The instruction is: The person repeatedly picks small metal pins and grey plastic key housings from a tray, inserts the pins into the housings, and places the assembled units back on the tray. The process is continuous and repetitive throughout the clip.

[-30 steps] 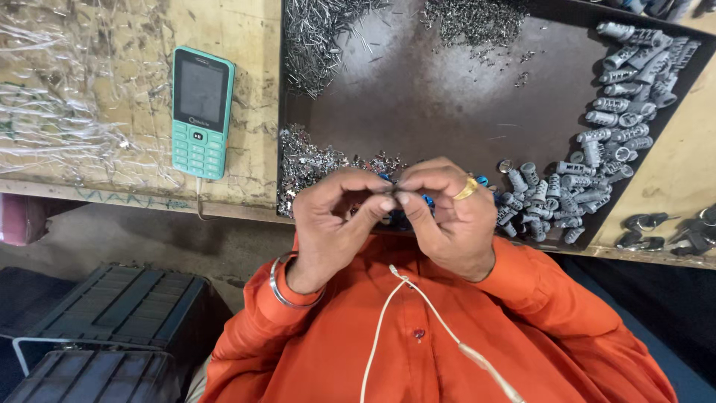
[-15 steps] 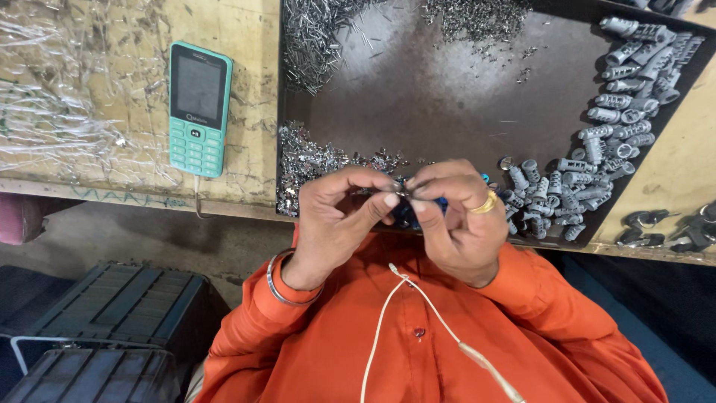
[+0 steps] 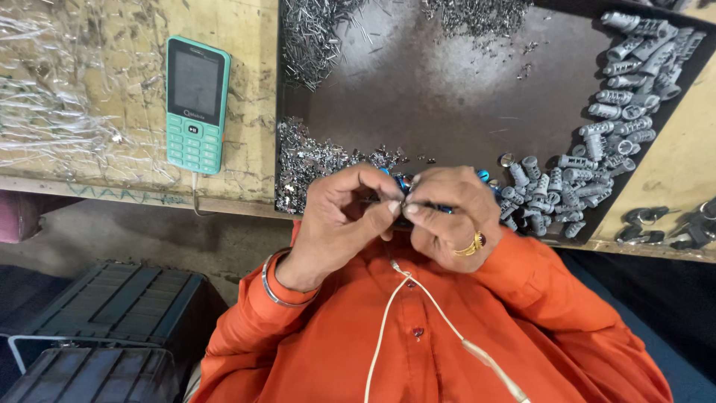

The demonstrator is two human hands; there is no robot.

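Both hands are pinched together at the near edge of the dark tray (image 3: 447,82): the left hand (image 3: 339,224) and the right hand (image 3: 451,216) meet fingertip to fingertip around a small blue-and-metal part (image 3: 405,183), held just above the tray's lip at about 6 o'clock from its middle. Compared with a second ago the hands have barely shifted; the fingertips have closed tighter on the part and the left thumb has rolled in over it, which reads as fine fitting work going on rather than a pick-up or a put-down. What exactly sits between the fingers is hard to make out; it may be a thin pin going into a small body. A heap of small metal bits (image 3: 313,160) lies at 9 o'clock of the hands, touching the tray's left wall, and a pile of grey plastic plugs (image 3: 589,164) runs from 3 o'clock up toward 1 o'clock. More loose pins (image 3: 313,33) sit at 11 o'clock, well apart. The tray's centre is bare, giving room to reach forward. A green phone (image 3: 195,104) rests on the desk (image 3: 246,45) at 10 o'clock, near the desk edge, clear of the hands.
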